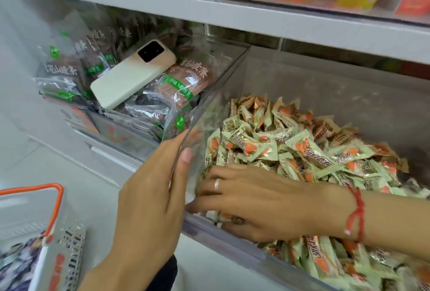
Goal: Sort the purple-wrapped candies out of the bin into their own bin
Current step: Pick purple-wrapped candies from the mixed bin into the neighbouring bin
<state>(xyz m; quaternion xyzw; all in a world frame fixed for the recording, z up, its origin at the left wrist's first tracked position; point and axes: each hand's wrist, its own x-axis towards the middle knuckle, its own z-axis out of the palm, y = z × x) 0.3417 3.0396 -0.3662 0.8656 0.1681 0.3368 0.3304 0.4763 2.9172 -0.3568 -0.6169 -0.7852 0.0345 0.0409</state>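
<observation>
Nearest, an orange-rimmed basket (35, 232) holds purple-wrapped candies (14, 265). The left hand (149, 197) grips the clear bin (232, 239) wall. The right hand (253, 200), fingers spread, rakes green candies (290, 151) beyond its fingertips, apparently searching; next, pinch any purple one.

Clear bin (232, 232), pulled out from the shelf, heaped with pale-green and tan wrapped candies (290, 148). Left fingers (186, 155) grip its left wall; right fingers (209, 188) dig among candies at its front-left corner. White bin (54, 216), orange-rimmed, left of the fingers, holds dark purple candies (16, 265).
</observation>
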